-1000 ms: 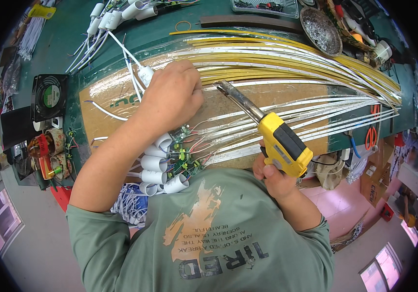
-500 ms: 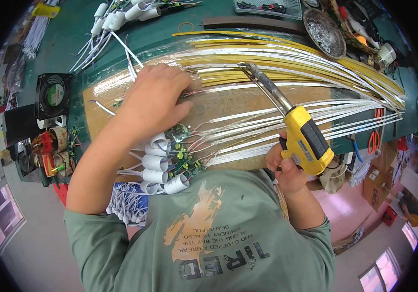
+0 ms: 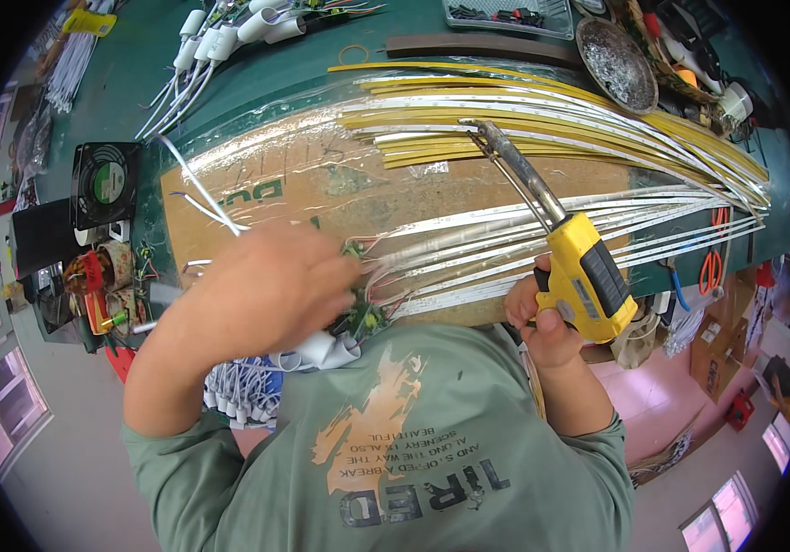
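Observation:
My right hand (image 3: 547, 317) is wrapped round the handle of a yellow and black soldering gun (image 3: 588, 276). Its metal tip points away over the bench and to the left, above the LED strips. My left hand (image 3: 275, 281), slightly blurred, is curled low over a cluster of small green circuit boards (image 3: 369, 318) and white plastic tubes (image 3: 317, 348). What its fingers close on is hidden beneath it. A white cable (image 3: 200, 184) runs in under that hand. From the boards, thin wires lead right to a fan of white LED strips (image 3: 487, 244).
A bundle of yellow and white strips (image 3: 542, 124) lies farther back on the cardboard (image 3: 321, 189). Beyond are a round metal dish (image 3: 616, 66) and a plastic tray (image 3: 510, 18). A black fan (image 3: 105, 182) stands left; orange-handled scissors (image 3: 711, 262) lie right.
My left hand has come back toward me from the far strips, and one strip's wired end and a white cable have shifted nearer with it. The soldering gun has barely moved.

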Demonstrator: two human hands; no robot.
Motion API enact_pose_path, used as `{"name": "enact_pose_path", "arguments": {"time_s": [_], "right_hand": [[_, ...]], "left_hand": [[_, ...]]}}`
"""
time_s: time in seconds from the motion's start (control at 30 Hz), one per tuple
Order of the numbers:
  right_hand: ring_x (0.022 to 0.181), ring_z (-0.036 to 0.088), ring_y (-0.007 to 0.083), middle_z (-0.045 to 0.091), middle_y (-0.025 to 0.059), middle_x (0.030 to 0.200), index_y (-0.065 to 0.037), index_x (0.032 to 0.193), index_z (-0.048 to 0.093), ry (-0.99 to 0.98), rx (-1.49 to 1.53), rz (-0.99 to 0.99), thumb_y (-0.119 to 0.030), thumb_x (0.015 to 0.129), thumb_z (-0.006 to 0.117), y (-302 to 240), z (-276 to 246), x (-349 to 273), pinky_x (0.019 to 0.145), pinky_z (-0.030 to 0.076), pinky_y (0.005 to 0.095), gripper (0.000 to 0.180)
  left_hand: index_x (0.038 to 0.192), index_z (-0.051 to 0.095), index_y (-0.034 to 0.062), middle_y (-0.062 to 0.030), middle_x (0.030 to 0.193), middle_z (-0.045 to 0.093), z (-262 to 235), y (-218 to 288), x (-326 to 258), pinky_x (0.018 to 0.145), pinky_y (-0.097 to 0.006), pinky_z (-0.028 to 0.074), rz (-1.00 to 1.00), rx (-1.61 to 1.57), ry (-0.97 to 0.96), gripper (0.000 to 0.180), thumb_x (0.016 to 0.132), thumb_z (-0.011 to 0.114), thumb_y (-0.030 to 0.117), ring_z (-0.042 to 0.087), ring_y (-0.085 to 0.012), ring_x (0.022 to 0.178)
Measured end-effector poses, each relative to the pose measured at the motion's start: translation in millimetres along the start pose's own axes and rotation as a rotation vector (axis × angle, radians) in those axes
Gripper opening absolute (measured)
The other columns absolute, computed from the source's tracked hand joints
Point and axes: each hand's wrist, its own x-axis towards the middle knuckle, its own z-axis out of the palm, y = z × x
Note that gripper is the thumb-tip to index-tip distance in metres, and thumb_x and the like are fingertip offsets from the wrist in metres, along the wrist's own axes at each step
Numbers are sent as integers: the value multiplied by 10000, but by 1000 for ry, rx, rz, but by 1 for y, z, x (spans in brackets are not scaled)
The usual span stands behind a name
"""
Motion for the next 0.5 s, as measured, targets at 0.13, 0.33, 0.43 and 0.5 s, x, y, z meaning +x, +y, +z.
{"name": "enact_pose_path", "arguments": {"time_s": [0.13, 0.33, 0.43, 0.5], "right_hand": [[571, 449, 126, 468, 14, 669, -36, 1293, 432, 7, -2, 1, -390, 800, 768, -1, 0, -1, 495, 360, 261, 693], [582, 454, 124, 467, 7, 685, -40, 1307, 428, -23, 12, 8, -376, 807, 765, 1, -2, 1, 502, 364, 261, 690], [595, 461, 125, 469, 5, 696, -40, 1315, 425, -24, 16, 9, -374, 810, 764, 1, -3, 0, 503, 364, 260, 694], [606, 462, 124, 470, 3, 704, -45, 1319, 423, -29, 39, 18, -374, 811, 762, 1, -3, 1, 506, 360, 258, 694]], "left_hand": [[1001, 658, 49, -108, 855, 585, 0, -5, 1, 733, -413, 473, -31, -270, -66, 257, 786, 717, 176, 592, -324, 832], [985, 678, 40, -129, 928, 640, 8, -36, 26, 760, -391, 491, -271, -215, 85, 230, 859, 648, 230, 611, -327, 870], [969, 677, 53, -119, 931, 640, 17, -41, 47, 751, -389, 492, -227, -109, 91, 206, 854, 649, 221, 617, -319, 866], [924, 662, 54, -108, 911, 631, 30, -44, 61, 736, -396, 493, -200, 11, 184, 178, 850, 649, 214, 615, -315, 841]]}}
